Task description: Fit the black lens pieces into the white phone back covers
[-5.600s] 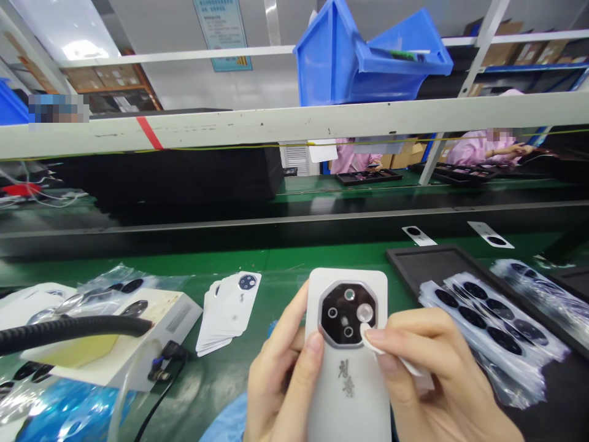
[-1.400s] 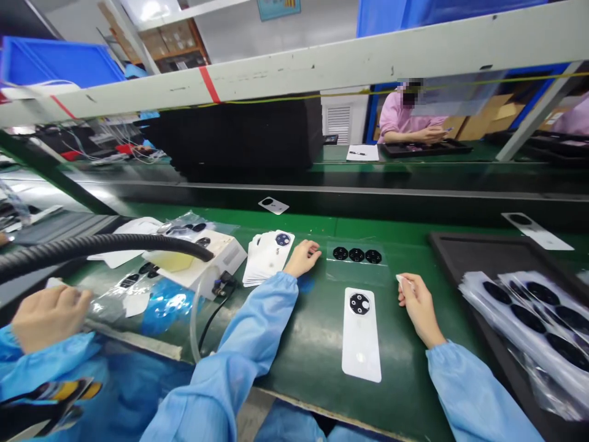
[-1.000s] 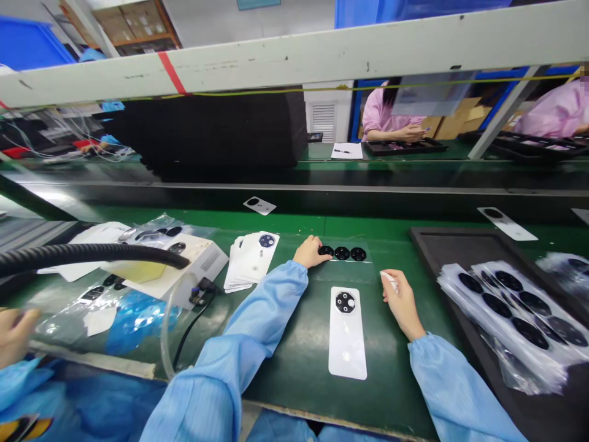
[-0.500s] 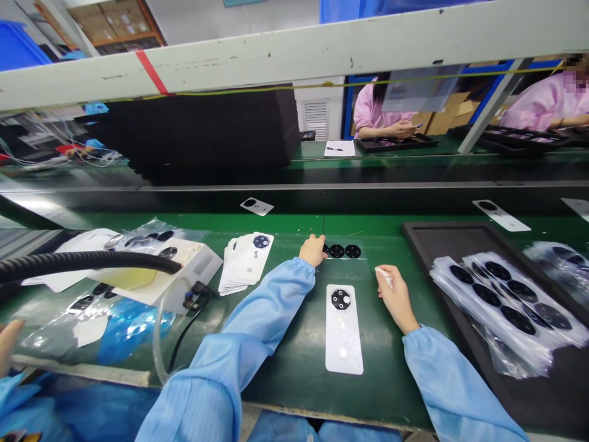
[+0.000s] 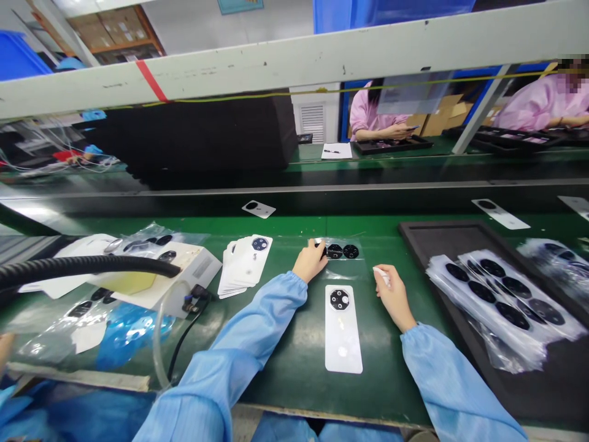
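My left hand (image 5: 311, 261) has its fingers curled at the left end of a clear plastic strip (image 5: 346, 268), pinching it beside a row of black round camera lens covers (image 5: 335, 252). The fingers partly hide the leftmost cover. Closed around a small crumpled white wipe (image 5: 381, 276), my right hand (image 5: 394, 298) rests just right of the strip. Between my forearms a white phone back panel (image 5: 343, 337) lies flat, its black round camera area toward the far side. A fanned stack of similar white panels (image 5: 243, 267) lies left of my left hand.
At right, a black foam tray (image 5: 414, 245) holds plastic-wrapped lens covers (image 5: 497, 291). A white box (image 5: 197, 270), a black corrugated hose (image 5: 92, 265) and plastic bags crowd the left. Single panels (image 5: 259, 209) lie farther back. A metal beam (image 5: 276, 55) crosses above; people in pink sit beyond.
My left hand has drawn slightly left and toward me, its fingers now more curled at the strip's end. The right hand keeps its place with the wipe.
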A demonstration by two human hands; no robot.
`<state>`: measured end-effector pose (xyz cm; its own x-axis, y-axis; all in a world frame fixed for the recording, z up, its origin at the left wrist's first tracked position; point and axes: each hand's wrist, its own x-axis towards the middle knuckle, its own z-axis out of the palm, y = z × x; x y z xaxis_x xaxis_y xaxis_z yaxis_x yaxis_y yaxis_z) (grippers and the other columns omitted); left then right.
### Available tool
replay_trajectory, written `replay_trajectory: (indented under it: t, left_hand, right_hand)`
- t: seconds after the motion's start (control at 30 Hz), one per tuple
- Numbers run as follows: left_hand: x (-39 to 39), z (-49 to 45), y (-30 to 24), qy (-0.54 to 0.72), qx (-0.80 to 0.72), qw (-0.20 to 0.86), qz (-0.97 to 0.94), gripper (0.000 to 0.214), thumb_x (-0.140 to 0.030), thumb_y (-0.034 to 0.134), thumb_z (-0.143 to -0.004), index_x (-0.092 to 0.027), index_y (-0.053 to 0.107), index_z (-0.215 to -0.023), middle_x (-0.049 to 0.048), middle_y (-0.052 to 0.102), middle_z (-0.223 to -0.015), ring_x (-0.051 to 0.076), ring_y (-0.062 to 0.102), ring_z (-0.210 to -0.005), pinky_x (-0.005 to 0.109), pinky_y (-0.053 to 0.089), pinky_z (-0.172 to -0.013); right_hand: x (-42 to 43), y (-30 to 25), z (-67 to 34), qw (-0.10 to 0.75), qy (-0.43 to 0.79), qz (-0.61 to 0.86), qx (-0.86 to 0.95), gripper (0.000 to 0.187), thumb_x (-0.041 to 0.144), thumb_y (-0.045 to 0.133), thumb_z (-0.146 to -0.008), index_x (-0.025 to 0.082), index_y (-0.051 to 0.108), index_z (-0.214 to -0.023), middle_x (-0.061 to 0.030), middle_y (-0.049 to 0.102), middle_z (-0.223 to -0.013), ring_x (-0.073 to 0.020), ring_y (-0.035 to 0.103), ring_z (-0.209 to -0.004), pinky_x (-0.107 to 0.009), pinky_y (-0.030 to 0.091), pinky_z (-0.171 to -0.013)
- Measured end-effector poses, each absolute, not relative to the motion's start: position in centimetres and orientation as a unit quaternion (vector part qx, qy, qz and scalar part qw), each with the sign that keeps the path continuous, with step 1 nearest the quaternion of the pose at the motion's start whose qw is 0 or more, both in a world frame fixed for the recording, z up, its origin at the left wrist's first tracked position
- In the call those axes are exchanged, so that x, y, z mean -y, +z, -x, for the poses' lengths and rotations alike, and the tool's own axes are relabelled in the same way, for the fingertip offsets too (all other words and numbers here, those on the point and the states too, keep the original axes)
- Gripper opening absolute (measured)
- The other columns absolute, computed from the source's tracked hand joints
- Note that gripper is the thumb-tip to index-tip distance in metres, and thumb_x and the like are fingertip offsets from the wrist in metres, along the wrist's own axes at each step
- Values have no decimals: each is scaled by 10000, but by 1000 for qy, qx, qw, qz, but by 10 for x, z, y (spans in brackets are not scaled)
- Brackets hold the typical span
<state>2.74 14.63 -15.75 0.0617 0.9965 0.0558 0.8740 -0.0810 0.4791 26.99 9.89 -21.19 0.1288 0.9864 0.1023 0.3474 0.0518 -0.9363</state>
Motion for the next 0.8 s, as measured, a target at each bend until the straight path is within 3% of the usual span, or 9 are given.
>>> replay_trajectory:
  t: [0.2,0.3,0.4,0.57,0.7,0.8]
  left_hand:
    - [-143,-11,-160,364,-616,315,-624,364,-342,583,-920,-172,554,-1240,104,590,-1238,228,615,-1049,452,527,-888]
    - [-138,-6,-153,442,-558,429,-555,376,-371,440,-974,-134,549,-1245,134,639,-1197,215,664,-1013,415,549,-893]
    - [-128,-3,-145,495,-487,527,-491,444,-376,322,-972,-108,573,-1223,159,615,-1281,234,647,-1114,371,534,-966]
    - [-115,2,-141,541,-416,616,-392,500,-406,361,-935,-170,453,-1367,125,622,-1280,219,605,-1193,347,515,-1015]
    - [-107,7,-142,548,-383,657,-347,477,-393,389,-945,-198,423,-1379,124,601,-1314,198,622,-1166,321,512,-1011]
    - [-97,15,-142,554,-358,675,-331,498,-451,424,-939,-184,455,-1359,134,570,-1360,211,593,-1209,306,481,-1039]
  right_hand:
    - [-100,-209,-270,465,339,583,574,420,561,546,-839,198,564,-1051,-15,584,-749,-143,527,-564,-265,458,-502]
    - [-101,-201,-268,466,338,567,590,452,549,605,-802,198,564,-1083,-44,617,-870,-139,534,-593,-270,472,-518]
    - [-100,-194,-265,466,337,556,601,460,535,601,-813,205,549,-1129,-40,618,-888,-131,529,-582,-273,479,-522]
    - [-97,-196,-264,444,326,565,615,424,531,511,-873,202,505,-1141,-28,606,-847,-135,516,-540,-284,475,-491]
    - [-89,-194,-265,394,297,566,661,359,474,522,-884,231,495,-1147,-59,628,-974,-196,594,-737,-361,516,-692]
    - [-77,-188,-263,327,281,540,723,404,443,582,-854,274,499,-1211,-69,608,-1113,-264,574,-996,-432,473,-872]
